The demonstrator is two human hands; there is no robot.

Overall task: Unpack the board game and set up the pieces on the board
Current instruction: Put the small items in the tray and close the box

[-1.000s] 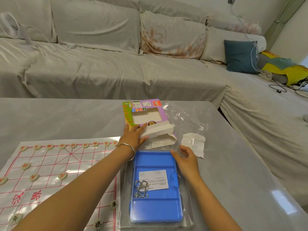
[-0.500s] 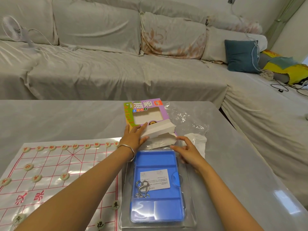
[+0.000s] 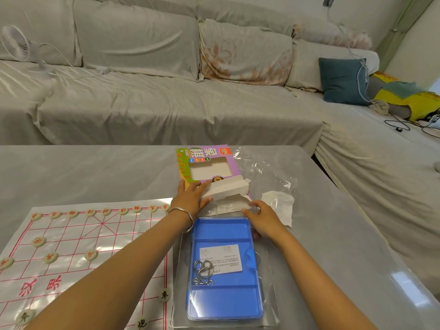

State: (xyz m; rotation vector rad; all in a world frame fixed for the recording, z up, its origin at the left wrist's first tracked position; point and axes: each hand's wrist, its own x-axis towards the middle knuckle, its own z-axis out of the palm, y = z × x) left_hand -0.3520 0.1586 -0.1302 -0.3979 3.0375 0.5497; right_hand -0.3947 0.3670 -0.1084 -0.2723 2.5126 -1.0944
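Note:
A purple and green game box (image 3: 209,156) lies on the grey table, its white end flap (image 3: 228,186) open toward me. My left hand (image 3: 190,198) rests flat on the box's near left corner beside that flap. A blue tray (image 3: 223,298) under a clear cover (image 3: 271,282) lies just in front of the box. My right hand (image 3: 262,219) lies on the tray's far right corner, fingertips touching the box's lower flap. To the left, the paper board (image 3: 95,234) with red lines carries several round pale pieces (image 3: 164,296).
Inside the tray sit a metal ring puzzle (image 3: 202,272) and a white card (image 3: 220,257). Crumpled clear wrap (image 3: 269,172) and a white paper scrap (image 3: 281,206) lie right of the box. A covered sofa with a fan (image 3: 14,44) and blue cushion (image 3: 342,79) stands behind.
My right hand has slid from the tray's far right corner up toward the box flaps. The left hand has stayed on the box.

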